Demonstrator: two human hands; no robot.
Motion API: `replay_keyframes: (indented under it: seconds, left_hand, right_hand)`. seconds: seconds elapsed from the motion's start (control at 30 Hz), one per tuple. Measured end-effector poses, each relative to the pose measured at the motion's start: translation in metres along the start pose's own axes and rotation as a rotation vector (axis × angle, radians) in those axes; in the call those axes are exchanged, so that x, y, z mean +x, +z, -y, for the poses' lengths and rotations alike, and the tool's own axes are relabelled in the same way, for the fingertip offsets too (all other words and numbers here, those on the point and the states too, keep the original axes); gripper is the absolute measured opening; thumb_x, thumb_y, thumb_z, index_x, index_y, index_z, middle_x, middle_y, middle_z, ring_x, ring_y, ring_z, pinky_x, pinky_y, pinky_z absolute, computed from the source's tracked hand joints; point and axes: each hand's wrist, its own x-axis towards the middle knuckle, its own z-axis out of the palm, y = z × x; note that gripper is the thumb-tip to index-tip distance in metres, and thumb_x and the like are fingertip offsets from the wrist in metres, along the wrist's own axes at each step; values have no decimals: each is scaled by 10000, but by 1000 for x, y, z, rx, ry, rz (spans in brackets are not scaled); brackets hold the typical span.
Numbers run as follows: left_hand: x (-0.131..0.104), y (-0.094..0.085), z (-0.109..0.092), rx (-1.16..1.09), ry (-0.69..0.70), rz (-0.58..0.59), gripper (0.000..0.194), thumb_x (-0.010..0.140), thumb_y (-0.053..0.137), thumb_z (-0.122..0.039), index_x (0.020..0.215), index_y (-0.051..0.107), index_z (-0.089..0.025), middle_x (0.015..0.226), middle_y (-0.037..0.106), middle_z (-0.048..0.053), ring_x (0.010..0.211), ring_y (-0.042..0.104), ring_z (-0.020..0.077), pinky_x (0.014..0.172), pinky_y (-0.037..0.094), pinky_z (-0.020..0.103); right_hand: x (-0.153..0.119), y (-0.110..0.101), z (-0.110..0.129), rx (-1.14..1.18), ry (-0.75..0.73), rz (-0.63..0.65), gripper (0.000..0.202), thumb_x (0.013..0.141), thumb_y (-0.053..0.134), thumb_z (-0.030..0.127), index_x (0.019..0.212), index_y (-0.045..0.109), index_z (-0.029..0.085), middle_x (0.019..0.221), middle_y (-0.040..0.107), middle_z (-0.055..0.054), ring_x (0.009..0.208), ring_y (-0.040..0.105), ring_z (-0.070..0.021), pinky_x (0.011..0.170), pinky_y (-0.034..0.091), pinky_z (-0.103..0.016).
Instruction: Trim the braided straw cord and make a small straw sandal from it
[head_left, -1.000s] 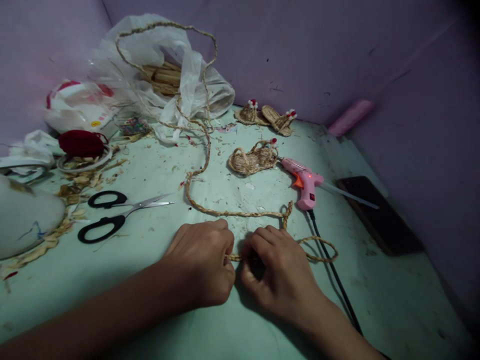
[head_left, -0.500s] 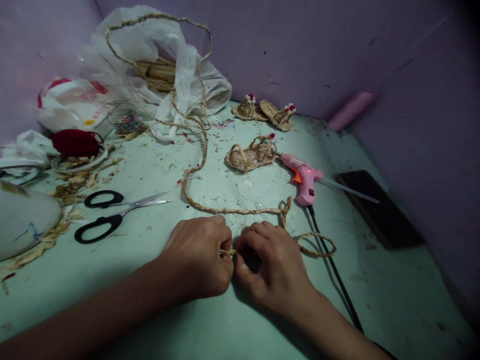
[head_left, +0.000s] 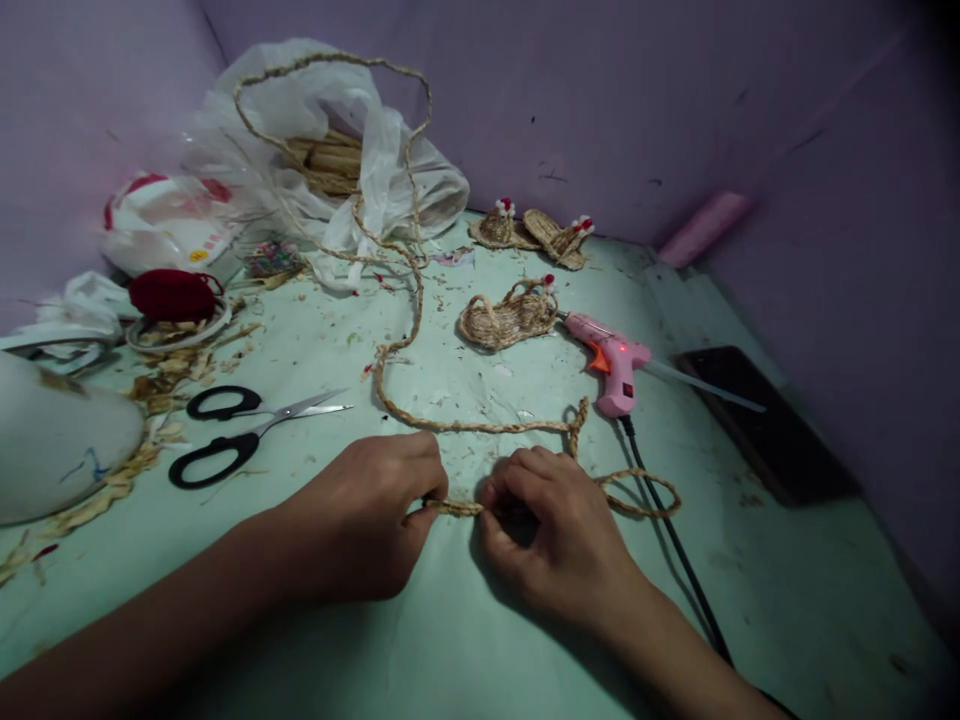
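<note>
A short stretch of braided straw cord (head_left: 459, 508) runs between my two hands, just above the pale green tabletop. My left hand (head_left: 367, 515) pinches its left end, and my right hand (head_left: 559, 530) pinches it on the right between thumb and fingers. Beyond my right hand the cord makes a loop (head_left: 641, 492) over a black cable. More braided cord lies across the table and arches up over a plastic bag. Behind my hands sits a small woven slipper (head_left: 510, 316) with a red bead. My fingers hide the cord's gripped parts.
Black-handled scissors (head_left: 259, 435) lie open at the left. A pink glue gun (head_left: 611, 358) with a lit red light rests at the right, beside a dark phone (head_left: 769, 425). A plastic bag (head_left: 442, 190) of straw and two finished slippers (head_left: 555, 238) stand at the back.
My left hand has shifted left, away from the right, so a longer piece of cord shows between them. The whole view has moved slightly.
</note>
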Motion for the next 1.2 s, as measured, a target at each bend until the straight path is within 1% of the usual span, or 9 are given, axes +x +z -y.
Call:
replay_keyframes:
  seconds: [0.1, 0.2, 0.3, 0.4, 0.57, 0.73, 0.83, 1.03, 1.2]
  left_hand:
    - [0, 6, -1, 151, 88, -20, 118, 709, 444, -104, 679, 542, -163, 689, 502, 15, 609, 450, 121, 541, 337, 258]
    - [-1, 8, -2, 297, 158, -67, 94, 678, 445, -114, 631, 507, -167, 655, 492, 15, 571, 418, 131, 498, 283, 282]
    - [1, 9, -1, 346, 216, -85, 87, 658, 442, -117, 598, 479, -168, 629, 486, 12, 551, 400, 129, 487, 265, 288]
    - [2, 9, 2, 332, 206, -76, 86, 653, 442, -115, 596, 483, -165, 629, 492, 11, 558, 412, 126, 493, 282, 281]
    - [3, 10, 7, 241, 200, -103, 112, 666, 446, -94, 618, 521, -162, 634, 499, 8, 563, 424, 118, 501, 307, 265]
    - [3, 10, 6, 209, 190, -102, 120, 669, 447, -81, 626, 523, -163, 633, 493, 2, 572, 424, 116, 510, 312, 259]
    - [3, 10, 5, 220, 173, -91, 111, 660, 448, -81, 625, 511, -166, 632, 483, -1, 577, 418, 119, 511, 308, 262]
    - [4, 11, 5, 211, 167, -93, 108, 640, 437, -79, 605, 484, -170, 617, 468, -2, 558, 393, 114, 508, 298, 260]
    - [4, 10, 5, 209, 163, -73, 115, 648, 426, -79, 618, 489, -170, 627, 473, 0, 568, 403, 117, 514, 307, 262]
  right_hand:
    - [-1, 0, 0, -8, -8, -4, 51, 637, 530, 150, 657, 567, 179, 673, 544, -23, 677, 468, -174, 624, 316, -315]
    - [-2, 0, 0, -24, -31, 3, 36, 648, 526, 165, 663, 556, 176, 678, 536, -25, 677, 461, -173, 625, 316, -316]
    - [-2, 0, 0, -37, -46, 10, 39, 663, 515, 169, 662, 553, 176, 679, 535, -28, 671, 462, -171, 622, 317, -316]
    - [-3, -3, -1, -23, -49, 15, 61, 685, 510, 162, 674, 568, 177, 677, 546, -31, 676, 472, -174, 628, 324, -322]
    - [-8, -8, -8, 77, -61, 16, 72, 731, 521, 187, 723, 592, 184, 708, 582, -32, 702, 496, -175, 655, 348, -330]
    - [-12, -12, -9, 100, -28, -20, 88, 675, 543, 137, 730, 599, 176, 716, 584, -38, 708, 500, -179, 657, 371, -330]
    - [-12, -13, -7, 83, -4, -11, 105, 654, 546, 124, 728, 599, 176, 719, 583, -39, 713, 503, -182, 661, 379, -334]
    - [-11, -16, -7, 77, 18, -3, 101, 670, 545, 146, 744, 603, 182, 740, 592, -39, 720, 510, -180, 655, 386, -330]
    - [-8, -12, -8, 35, 14, 7, 85, 659, 528, 138, 697, 591, 180, 696, 581, -37, 680, 501, -175, 622, 368, -321]
